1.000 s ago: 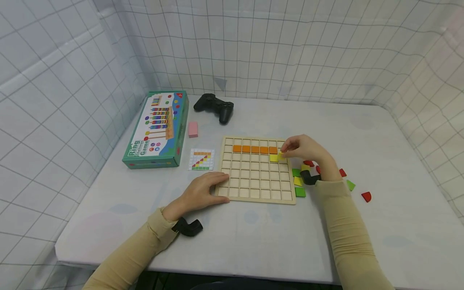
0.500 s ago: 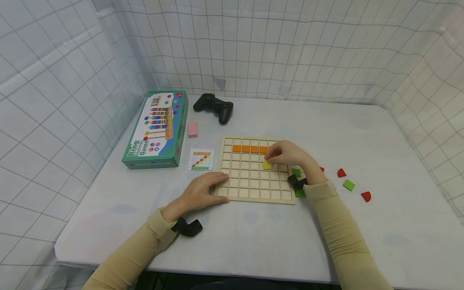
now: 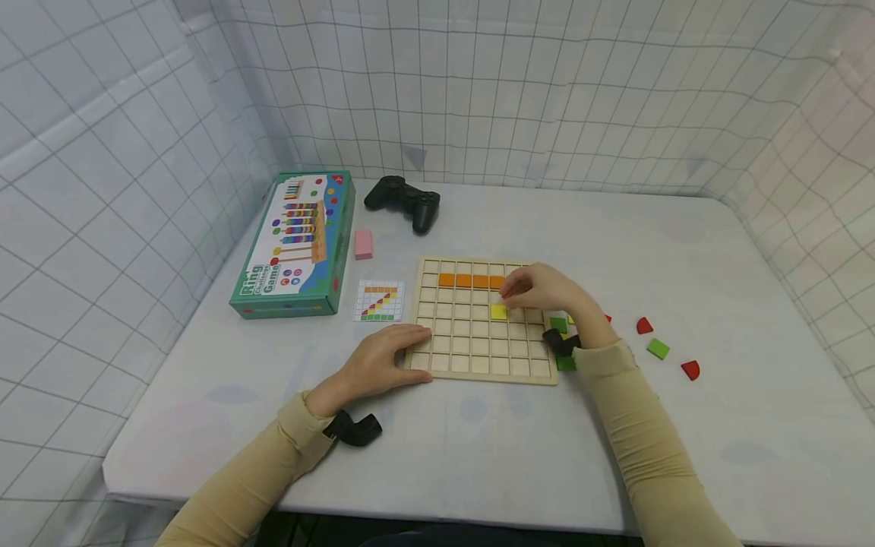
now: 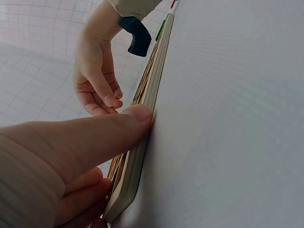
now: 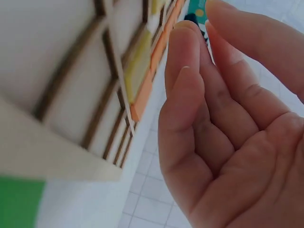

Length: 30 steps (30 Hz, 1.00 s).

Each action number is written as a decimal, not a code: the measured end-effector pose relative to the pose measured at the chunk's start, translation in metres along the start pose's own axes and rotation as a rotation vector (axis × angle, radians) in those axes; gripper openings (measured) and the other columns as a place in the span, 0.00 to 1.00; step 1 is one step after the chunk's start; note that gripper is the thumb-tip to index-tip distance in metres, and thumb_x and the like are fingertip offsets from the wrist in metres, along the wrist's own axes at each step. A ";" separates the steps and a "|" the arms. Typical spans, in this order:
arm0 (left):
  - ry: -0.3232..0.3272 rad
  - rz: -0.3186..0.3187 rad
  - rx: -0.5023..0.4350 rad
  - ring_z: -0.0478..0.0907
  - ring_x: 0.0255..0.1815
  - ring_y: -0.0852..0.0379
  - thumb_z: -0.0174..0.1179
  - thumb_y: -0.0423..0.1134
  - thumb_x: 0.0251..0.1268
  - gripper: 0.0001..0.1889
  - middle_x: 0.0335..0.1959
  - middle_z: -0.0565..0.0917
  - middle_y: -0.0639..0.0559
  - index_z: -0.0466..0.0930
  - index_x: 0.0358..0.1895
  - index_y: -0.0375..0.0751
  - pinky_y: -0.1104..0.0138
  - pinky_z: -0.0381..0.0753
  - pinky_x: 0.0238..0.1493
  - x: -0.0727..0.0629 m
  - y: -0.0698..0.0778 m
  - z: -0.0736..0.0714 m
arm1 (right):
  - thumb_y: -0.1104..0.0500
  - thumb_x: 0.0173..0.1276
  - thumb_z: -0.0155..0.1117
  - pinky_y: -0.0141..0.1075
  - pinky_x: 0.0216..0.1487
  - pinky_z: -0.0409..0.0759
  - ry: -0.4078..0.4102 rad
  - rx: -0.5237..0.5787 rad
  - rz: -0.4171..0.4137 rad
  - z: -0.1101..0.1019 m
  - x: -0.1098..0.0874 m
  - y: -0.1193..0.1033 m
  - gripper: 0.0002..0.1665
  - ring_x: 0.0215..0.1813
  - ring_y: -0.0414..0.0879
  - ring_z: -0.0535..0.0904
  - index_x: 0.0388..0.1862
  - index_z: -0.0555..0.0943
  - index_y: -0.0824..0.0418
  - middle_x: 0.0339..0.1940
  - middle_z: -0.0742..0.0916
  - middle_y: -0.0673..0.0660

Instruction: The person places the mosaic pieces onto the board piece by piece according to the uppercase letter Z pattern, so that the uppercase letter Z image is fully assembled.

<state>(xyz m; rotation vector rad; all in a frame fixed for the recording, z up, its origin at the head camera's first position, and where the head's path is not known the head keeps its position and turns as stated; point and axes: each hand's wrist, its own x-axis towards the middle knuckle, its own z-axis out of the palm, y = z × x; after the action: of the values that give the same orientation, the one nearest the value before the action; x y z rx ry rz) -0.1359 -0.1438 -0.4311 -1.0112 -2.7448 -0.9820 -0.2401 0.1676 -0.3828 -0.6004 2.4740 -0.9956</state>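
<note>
My left hand [image 3: 374, 365] holds the left edge of a wooden grid board [image 3: 462, 348]; in the left wrist view its thumb [image 4: 109, 130] lies along the board's side. A row of orange tiles [image 3: 463, 281] sits near the board's far edge. Over the board's right half is my right hand [image 3: 547, 292], its fingertips just above a yellow tile [image 3: 498, 312] lying in a cell. The right wrist view shows those fingers loosely curled, the thumb apart from them and nothing between. Another yellow tile [image 5: 137, 66] sits beside the orange row, hidden by the hand in the head view.
Right of the board lie green tiles [image 3: 566, 363], a loose green tile [image 3: 658, 349] and red quarter-round pieces [image 3: 691, 371]. A pattern card [image 3: 380, 301], pink block [image 3: 364, 245], game box [image 3: 294, 247] and black game controller [image 3: 403, 202] stand to the left and behind.
My right hand has moved left across the board with a yellow tile, which now lies flat in a cell, the fingers off it. My left hand has not moved.
</note>
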 end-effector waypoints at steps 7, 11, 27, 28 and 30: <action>-0.002 0.001 0.004 0.71 0.60 0.49 0.72 0.51 0.46 0.36 0.57 0.78 0.45 0.76 0.59 0.36 0.58 0.68 0.64 0.000 0.000 0.000 | 0.57 0.64 0.66 0.48 0.55 0.76 0.022 0.013 0.000 -0.023 -0.018 0.004 0.17 0.51 0.51 0.78 0.50 0.81 0.62 0.48 0.84 0.56; -0.002 0.002 0.007 0.71 0.60 0.49 0.72 0.51 0.46 0.36 0.57 0.78 0.45 0.76 0.59 0.36 0.58 0.69 0.64 0.000 0.001 0.000 | 0.55 0.63 0.66 0.46 0.54 0.76 0.030 0.032 0.003 -0.038 -0.030 0.009 0.20 0.51 0.50 0.78 0.52 0.79 0.63 0.49 0.83 0.56; -0.012 -0.010 0.001 0.71 0.61 0.49 0.72 0.52 0.47 0.36 0.58 0.77 0.45 0.76 0.59 0.36 0.60 0.67 0.65 0.000 0.000 -0.001 | 0.53 0.60 0.69 0.40 0.51 0.78 0.001 0.153 0.069 -0.066 -0.060 0.041 0.24 0.47 0.51 0.79 0.52 0.78 0.63 0.50 0.82 0.62; -0.012 -0.010 0.000 0.71 0.61 0.49 0.72 0.52 0.47 0.36 0.58 0.77 0.45 0.76 0.59 0.36 0.60 0.67 0.65 0.000 0.000 -0.001 | 0.53 0.60 0.69 0.40 0.51 0.78 -0.005 0.165 0.076 -0.065 -0.060 0.044 0.24 0.46 0.52 0.79 0.52 0.78 0.62 0.50 0.82 0.62; -0.011 -0.008 0.000 0.71 0.61 0.49 0.72 0.52 0.47 0.36 0.58 0.77 0.45 0.76 0.59 0.36 0.60 0.67 0.65 0.000 0.000 0.000 | 0.54 0.60 0.69 0.40 0.52 0.78 -0.015 0.181 0.092 -0.065 -0.060 0.049 0.23 0.46 0.52 0.79 0.52 0.77 0.62 0.50 0.81 0.62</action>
<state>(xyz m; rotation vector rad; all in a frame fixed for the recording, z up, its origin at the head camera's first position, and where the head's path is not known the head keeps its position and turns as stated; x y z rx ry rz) -0.1358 -0.1441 -0.4309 -1.0096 -2.7603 -0.9803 -0.2355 0.2661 -0.3625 -0.4301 2.3430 -1.1582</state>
